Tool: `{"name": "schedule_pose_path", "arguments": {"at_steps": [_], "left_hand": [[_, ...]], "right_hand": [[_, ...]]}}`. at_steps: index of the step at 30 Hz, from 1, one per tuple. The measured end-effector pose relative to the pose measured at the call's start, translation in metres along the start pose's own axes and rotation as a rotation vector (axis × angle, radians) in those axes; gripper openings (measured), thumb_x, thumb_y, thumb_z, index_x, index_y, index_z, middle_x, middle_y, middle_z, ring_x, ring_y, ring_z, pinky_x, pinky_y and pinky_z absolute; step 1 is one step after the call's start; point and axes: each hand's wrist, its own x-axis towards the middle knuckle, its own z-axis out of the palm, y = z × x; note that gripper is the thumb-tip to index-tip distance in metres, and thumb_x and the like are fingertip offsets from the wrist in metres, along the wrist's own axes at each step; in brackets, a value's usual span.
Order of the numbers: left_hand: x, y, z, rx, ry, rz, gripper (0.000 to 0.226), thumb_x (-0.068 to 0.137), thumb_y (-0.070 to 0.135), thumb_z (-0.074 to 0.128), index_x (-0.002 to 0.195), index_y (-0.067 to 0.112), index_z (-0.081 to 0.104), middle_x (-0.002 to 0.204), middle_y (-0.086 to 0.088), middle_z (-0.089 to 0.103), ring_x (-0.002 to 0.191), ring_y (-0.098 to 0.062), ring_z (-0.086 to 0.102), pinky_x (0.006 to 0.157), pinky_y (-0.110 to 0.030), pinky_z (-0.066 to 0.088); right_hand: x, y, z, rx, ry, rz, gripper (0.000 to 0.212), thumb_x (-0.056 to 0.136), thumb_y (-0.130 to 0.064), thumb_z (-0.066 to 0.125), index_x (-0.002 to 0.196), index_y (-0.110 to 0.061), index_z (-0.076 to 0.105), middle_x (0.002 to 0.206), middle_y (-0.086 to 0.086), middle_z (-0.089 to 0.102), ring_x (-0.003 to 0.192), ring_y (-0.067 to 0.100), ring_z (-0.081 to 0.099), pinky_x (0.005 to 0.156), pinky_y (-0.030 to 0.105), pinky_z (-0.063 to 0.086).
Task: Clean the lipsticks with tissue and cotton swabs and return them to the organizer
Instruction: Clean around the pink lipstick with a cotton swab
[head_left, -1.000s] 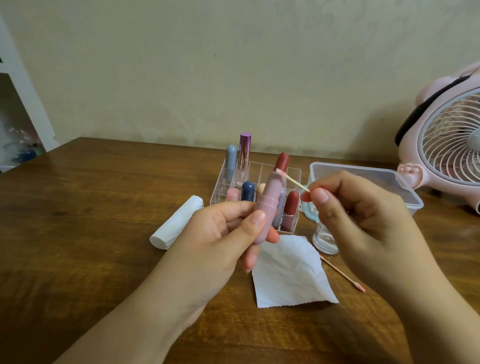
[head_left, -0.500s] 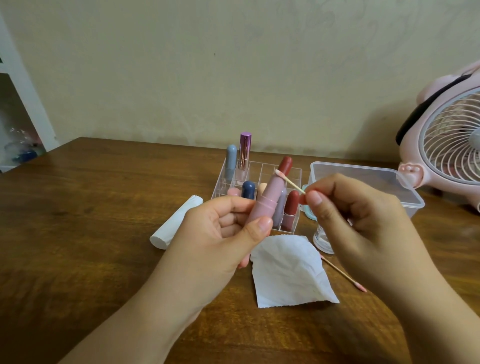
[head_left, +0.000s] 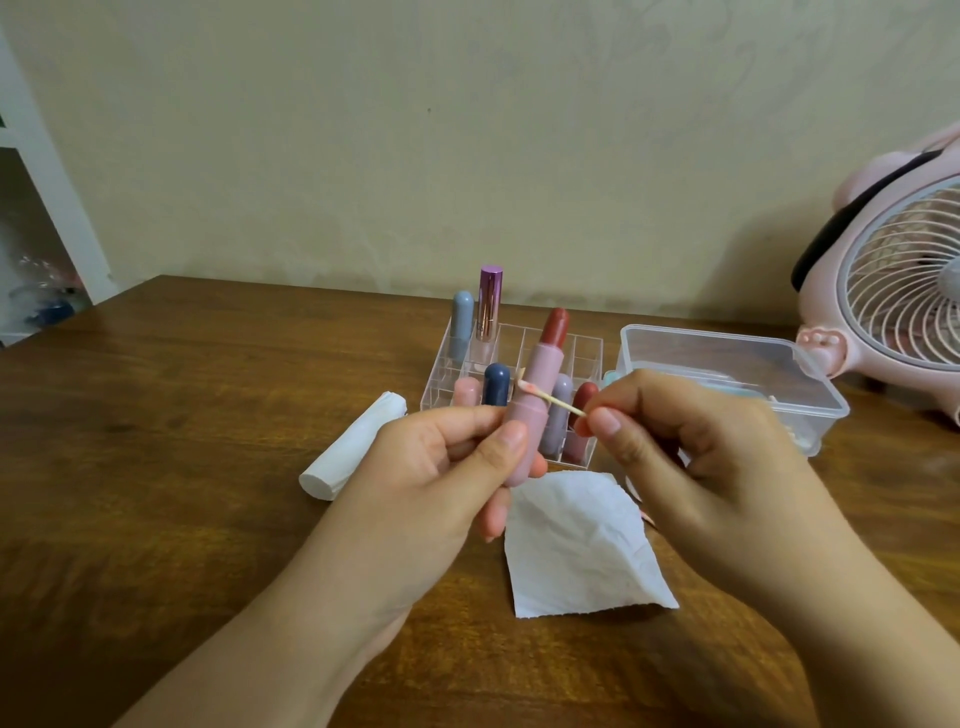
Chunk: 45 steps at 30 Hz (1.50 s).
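The left hand (head_left: 441, 467) gripped the lipstick (head_left: 530, 410); the right hand (head_left: 691, 457) pinched a swab (head_left: 550, 399) against it. No writing was legible.

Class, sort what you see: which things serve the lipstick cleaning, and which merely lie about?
In use:
left hand
pink lipstick
right hand
cotton swab
tissue sheet
clear organizer
tissue roll

Lying about:
pink fan
clear plastic box
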Motion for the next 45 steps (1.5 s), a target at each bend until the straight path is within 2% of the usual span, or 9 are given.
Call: {"name": "schedule_pose_path", "arguments": {"at_steps": [8,14,19,24,28,34,37,40,45], "left_hand": [[0.0003,-0.0024,-0.001,-0.043,0.008,0.003,0.028,0.072,0.037,0.059,0.087,0.019,0.075,0.071,-0.003,0.067,0.048,-0.006,0.043,0.049,-0.015,0.041],[0.0002,-0.003,-0.0016,-0.027,0.019,0.017,0.035,0.067,0.043,0.062,0.089,0.019,0.075,0.073,-0.008,0.067,0.047,-0.005,0.044,0.049,-0.016,0.042],[-0.0002,-0.0007,-0.0019,-0.021,0.01,0.006,0.032,0.069,0.043,0.061,0.087,0.021,0.075,0.072,-0.012,0.065,0.048,-0.005,0.045,0.051,-0.015,0.043],[0.0004,-0.002,-0.0021,-0.024,-0.028,0.028,0.025,0.083,0.043,0.064,0.084,0.02,0.075,0.082,-0.032,0.055,0.049,-0.007,0.042,0.051,-0.017,0.039],[0.0008,-0.003,-0.003,-0.061,-0.037,0.02,0.026,0.081,0.039,0.059,0.084,0.019,0.075,0.074,-0.016,0.061,0.05,-0.007,0.043,0.051,-0.018,0.041],[-0.0001,-0.0005,-0.002,-0.015,-0.047,0.02,0.029,0.075,0.042,0.057,0.086,0.021,0.074,0.08,-0.028,0.058,0.05,-0.007,0.044,0.051,-0.018,0.041],[-0.0003,-0.0013,-0.002,-0.036,-0.026,0.017,0.031,0.072,0.042,0.059,0.088,0.021,0.074,0.074,-0.014,0.063,0.05,-0.006,0.044,0.05,-0.018,0.043],[-0.0007,-0.0012,-0.0024,-0.005,-0.009,0.015,0.032,0.071,0.043,0.06,0.09,0.021,0.075,0.075,-0.016,0.064,0.05,-0.005,0.046,0.052,-0.017,0.044],[-0.0003,-0.0018,-0.0009,0.041,0.034,0.039,0.035,0.072,0.039,0.061,0.099,0.019,0.07,0.073,0.002,0.069,0.048,-0.003,0.046,0.052,-0.015,0.043]], "right_hand": [[0.0002,0.0028,-0.0046,-0.029,0.116,-0.007,0.017,0.091,-0.03,0.046,0.086,-0.021,0.06,0.058,-0.015,0.053,0.063,-0.012,0.053,0.052,0.001,0.034],[0.0008,0.0018,-0.0006,-0.036,0.037,0.004,0.016,0.09,-0.035,0.045,0.079,-0.031,0.056,0.07,-0.008,0.055,0.052,0.006,0.047,0.047,0.01,0.031],[-0.0003,0.0026,-0.0035,-0.011,0.081,0.015,0.016,0.091,-0.034,0.045,0.083,-0.027,0.058,0.069,-0.006,0.056,0.058,0.005,0.051,0.049,0.009,0.034],[0.0002,0.0035,0.0002,-0.005,0.058,0.025,0.016,0.091,-0.034,0.044,0.082,-0.028,0.056,0.067,-0.005,0.054,0.055,0.006,0.048,0.048,0.009,0.032],[-0.0001,0.0012,0.0011,0.028,0.005,0.02,0.014,0.091,-0.036,0.043,0.08,-0.037,0.052,0.068,-0.009,0.056,0.053,0.01,0.048,0.047,0.011,0.032],[0.0006,0.0024,0.0007,-0.004,0.058,0.026,0.014,0.092,-0.036,0.042,0.082,-0.034,0.052,0.073,-0.009,0.056,0.054,0.01,0.049,0.047,0.01,0.031],[0.0002,0.0011,0.0027,0.013,-0.002,0.009,0.013,0.092,-0.035,0.042,0.082,-0.037,0.051,0.074,-0.01,0.057,0.052,0.009,0.05,0.047,0.008,0.032],[-0.0002,0.0016,0.0,-0.004,0.049,0.004,0.014,0.092,-0.034,0.043,0.083,-0.033,0.053,0.073,-0.009,0.056,0.052,0.007,0.048,0.046,0.008,0.031],[0.0004,0.0025,0.0001,-0.047,0.082,0.009,0.015,0.092,-0.032,0.043,0.083,-0.029,0.056,0.058,-0.005,0.052,0.055,0.007,0.051,0.046,0.007,0.032]]}}
